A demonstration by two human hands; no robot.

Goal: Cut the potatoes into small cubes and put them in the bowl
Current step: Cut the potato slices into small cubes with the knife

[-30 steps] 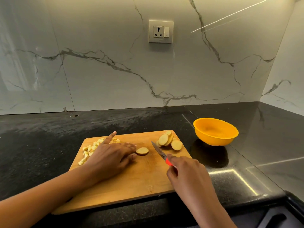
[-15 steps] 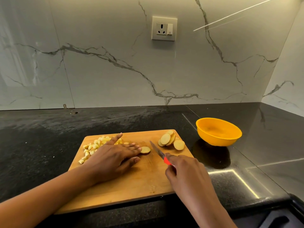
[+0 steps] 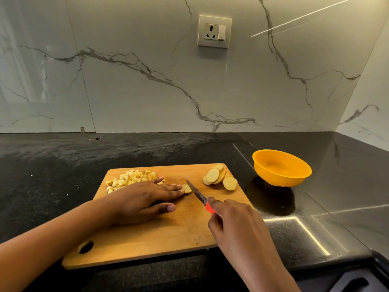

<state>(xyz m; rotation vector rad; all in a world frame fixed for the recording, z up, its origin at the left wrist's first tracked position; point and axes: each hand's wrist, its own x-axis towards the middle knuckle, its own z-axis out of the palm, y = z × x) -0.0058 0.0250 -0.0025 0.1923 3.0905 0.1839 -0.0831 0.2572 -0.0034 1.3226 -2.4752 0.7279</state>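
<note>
the left hand [image 3: 147, 197] lies flat on the cutting board [image 3: 168, 239], fingers straight, their tips pressing a potato slice [image 3: 187, 189]. the right hand [image 3: 237, 220] grips the knife [image 3: 196, 192] by its red handle, blade just beside that slice. potato cubes [image 3: 130, 179] sit just beyond the left hand. uncut slices [image 3: 219, 178] lie beyond the right hand, at the board's far right corner. the orange bowl [image 3: 282, 167] stands further right on bare black counter [image 3: 315, 207], apart from the board.

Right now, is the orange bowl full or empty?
Empty: the orange bowl shows only its bare inside; the potato cubes lie piled on the cutting board.
</note>
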